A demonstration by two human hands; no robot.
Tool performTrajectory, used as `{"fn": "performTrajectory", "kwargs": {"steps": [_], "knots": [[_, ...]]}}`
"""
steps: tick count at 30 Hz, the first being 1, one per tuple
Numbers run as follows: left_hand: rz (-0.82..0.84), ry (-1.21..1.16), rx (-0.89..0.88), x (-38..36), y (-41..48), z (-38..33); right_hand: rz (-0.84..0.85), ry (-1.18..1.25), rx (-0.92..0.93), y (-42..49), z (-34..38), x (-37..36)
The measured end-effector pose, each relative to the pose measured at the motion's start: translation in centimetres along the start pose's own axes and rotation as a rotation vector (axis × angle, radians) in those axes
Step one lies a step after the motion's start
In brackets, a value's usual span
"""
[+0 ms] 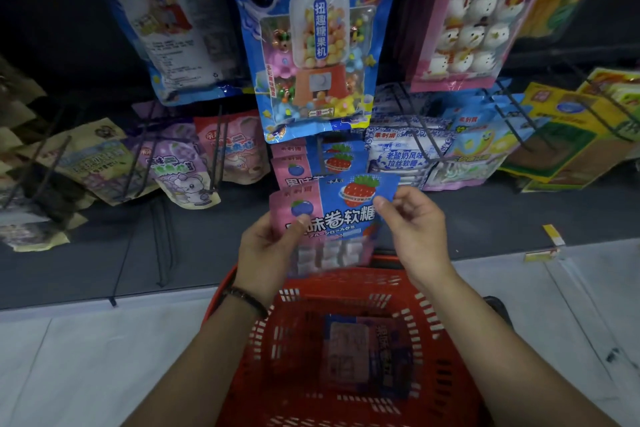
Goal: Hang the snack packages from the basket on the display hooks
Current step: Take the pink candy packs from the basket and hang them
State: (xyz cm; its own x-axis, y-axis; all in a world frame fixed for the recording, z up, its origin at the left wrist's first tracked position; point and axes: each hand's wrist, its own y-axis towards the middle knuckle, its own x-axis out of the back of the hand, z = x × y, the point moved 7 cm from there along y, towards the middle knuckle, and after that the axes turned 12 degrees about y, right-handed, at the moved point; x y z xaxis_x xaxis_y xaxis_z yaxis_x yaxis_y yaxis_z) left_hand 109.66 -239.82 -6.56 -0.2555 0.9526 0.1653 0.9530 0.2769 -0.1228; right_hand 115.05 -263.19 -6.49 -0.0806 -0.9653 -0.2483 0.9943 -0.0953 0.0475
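A pink-and-blue snack package (341, 215) with a strawberry and a blueberry on it is held up above the red basket (429, 329). My left hand (266, 250) grips its lower left side, thumb on the front. My right hand (412, 218) pinches its upper right edge. Just behind it, matching packages (318, 158) hang on a black display hook (320, 156). One more package (367, 354) lies flat in the bottom of the basket.
A big blue candy-machine bag (311, 42) hangs directly above. Purple and pink bags (187, 170) hang at left, white-blue bags (401, 152) and yellow-green packs (568, 135) at right. Black hooks (516, 114) jut out. The dark shelf base (104, 253) and a pale floor lie below.
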Motion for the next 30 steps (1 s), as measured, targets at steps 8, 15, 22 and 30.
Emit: {"fn": "performTrajectory", "kwargs": {"steps": [8, 15, 22, 30], "knots": [[-0.062, 0.239, -0.142, 2.3, 3.1, -1.5, 0.059, 0.022, 0.035, 0.9, 0.7, -1.2], [-0.023, 0.206, -0.014, 2.2, 5.7, 1.9, 0.043, -0.017, -0.107, 1.5, -3.0, -2.5], [0.022, 0.07, 0.149, 0.3, 7.6, 4.1, -0.067, -0.102, -0.212, 3.9, -4.8, -2.3], [-0.027, 0.113, 0.119, 0.1, 8.6, 2.7, -0.071, -0.173, -0.162, 5.7, -4.3, -2.5]]}}
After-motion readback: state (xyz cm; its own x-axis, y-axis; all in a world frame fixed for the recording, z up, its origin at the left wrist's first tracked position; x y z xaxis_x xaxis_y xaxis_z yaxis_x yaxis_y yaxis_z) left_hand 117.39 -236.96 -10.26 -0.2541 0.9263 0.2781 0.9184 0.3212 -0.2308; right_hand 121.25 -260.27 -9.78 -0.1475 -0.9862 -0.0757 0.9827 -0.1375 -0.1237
